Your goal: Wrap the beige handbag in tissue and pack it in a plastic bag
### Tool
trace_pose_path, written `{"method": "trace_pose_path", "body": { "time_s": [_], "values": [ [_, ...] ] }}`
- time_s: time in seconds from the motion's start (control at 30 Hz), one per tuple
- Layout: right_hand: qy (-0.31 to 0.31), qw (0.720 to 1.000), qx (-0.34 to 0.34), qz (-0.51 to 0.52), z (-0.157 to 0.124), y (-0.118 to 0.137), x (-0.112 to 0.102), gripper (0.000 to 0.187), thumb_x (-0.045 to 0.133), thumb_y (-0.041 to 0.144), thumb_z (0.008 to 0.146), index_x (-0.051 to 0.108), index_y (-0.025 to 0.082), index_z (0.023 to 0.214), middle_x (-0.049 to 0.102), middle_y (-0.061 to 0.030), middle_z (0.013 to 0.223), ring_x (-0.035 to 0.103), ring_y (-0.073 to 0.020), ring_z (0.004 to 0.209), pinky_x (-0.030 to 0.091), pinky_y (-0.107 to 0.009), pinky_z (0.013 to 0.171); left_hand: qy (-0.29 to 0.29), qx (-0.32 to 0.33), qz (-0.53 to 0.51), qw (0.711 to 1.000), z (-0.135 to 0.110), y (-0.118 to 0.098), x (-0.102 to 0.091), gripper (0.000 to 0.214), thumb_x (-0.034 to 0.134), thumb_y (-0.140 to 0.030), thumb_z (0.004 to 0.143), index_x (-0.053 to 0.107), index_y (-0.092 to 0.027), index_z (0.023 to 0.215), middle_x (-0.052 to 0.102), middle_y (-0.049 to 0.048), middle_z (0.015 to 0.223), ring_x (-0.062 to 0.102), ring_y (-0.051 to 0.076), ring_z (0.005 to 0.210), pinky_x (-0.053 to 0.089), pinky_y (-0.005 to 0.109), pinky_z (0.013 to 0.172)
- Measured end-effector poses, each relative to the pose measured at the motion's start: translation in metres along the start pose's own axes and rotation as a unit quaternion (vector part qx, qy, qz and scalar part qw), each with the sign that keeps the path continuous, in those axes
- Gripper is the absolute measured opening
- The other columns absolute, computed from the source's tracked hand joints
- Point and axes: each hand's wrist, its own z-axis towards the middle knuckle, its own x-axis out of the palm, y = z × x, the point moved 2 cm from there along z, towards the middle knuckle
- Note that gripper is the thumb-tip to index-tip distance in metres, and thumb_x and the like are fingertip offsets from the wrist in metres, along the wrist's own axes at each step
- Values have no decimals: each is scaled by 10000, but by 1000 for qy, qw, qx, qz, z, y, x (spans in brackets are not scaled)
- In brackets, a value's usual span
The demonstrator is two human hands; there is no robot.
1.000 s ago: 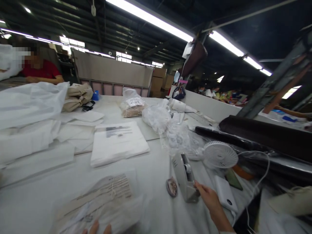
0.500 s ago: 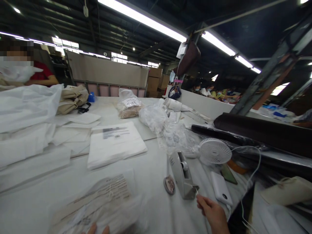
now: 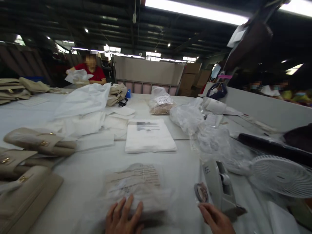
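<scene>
My left hand (image 3: 124,214) lies with fingers spread on a clear plastic bag (image 3: 136,185) with printed warning lines. Something beige is inside the bag. To the right, my right hand (image 3: 215,217) is closed in a pinch, with a small pale end of tape (image 3: 200,204) at the fingertips. Just beyond it stands a grey tape dispenser (image 3: 218,185) with a roll in it. A small round object with a pinkish top (image 3: 201,192) lies against the dispenser's left side.
Beige handbags (image 3: 31,191) with gold clasps lie at the left. A stack of white printed bags (image 3: 149,136) sits ahead. Crumpled clear plastic (image 3: 216,143) and a white fan (image 3: 280,175) are at the right. Across the table is a person in a red shirt (image 3: 97,74).
The view has turned left, bringing the handbags in. My right hand has come away from the dispenser's cutter towards the bag. More of my left hand now shows on the bag.
</scene>
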Motion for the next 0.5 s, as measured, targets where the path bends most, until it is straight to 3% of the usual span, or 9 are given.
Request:
{"method": "trace_pose_path", "body": {
  "time_s": [0.1, 0.17, 0.23, 0.3, 0.37, 0.5],
  "values": [
    [193, 962, -180, -66, 1, 92, 23, 335, 481, 501, 886, 641, 231, 768, 662, -19, 769, 603, -185, 754, 457, -275, 728, -4, -30, -50, 998, 2, 1, -3, 521, 697, -680, 670, 630, -459, 1137, 663, 20, 1193, 532, 283, 1094, 287, 458, 1007],
    [272, 916, -271, -116, 3, 139, 34, 277, 460, 386, 934, 627, 227, 781, 653, -10, 785, 599, -163, 760, 441, -259, 740, -8, -39, -67, 997, 3, 0, -4, 528, 707, -685, 658, 635, -456, 1128, 662, 18, 1190, 529, 280, 1092, 270, 452, 1018],
    [329, 851, -350, -211, 9, 169, 47, 233, 454, 280, 939, 639, 220, 811, 652, -10, 795, 599, -155, 770, 435, -246, 728, -9, -39, -72, 997, 4, -1, -4, 529, 723, -667, 655, 632, -455, 1131, 659, 16, 1196, 526, 276, 1096, 262, 446, 1025],
    [358, 787, -399, -306, 19, 183, 63, 207, 480, 218, 912, 663, 205, 816, 666, -28, 794, 612, -173, 773, 437, -259, 718, -12, -37, -72, 997, 4, -1, -5, 529, 724, -661, 659, 629, -452, 1135, 656, 15, 1203, 523, 273, 1104, 258, 441, 1030],
    [369, 749, -415, -360, 31, 187, 82, 174, 533, 191, 862, 687, 184, 781, 686, -60, 778, 631, -210, 762, 439, -289, 705, -15, -34, -69, 997, 5, -1, -5, 528, 716, -666, 666, 624, -453, 1140, 660, 12, 1203, 524, 269, 1107, 261, 437, 1030],
    [372, 739, -402, -393, 46, 184, 107, 112, 624, 167, 761, 715, 165, 696, 698, -97, 695, 647, -266, 710, 415, -313, 627, -20, -19, -40, 999, 5, 1, -4, 510, 682, -695, 676, 626, -460, 1126, 686, 6, 1163, 550, 265, 1071, 294, 441, 1004]
  ]
}}
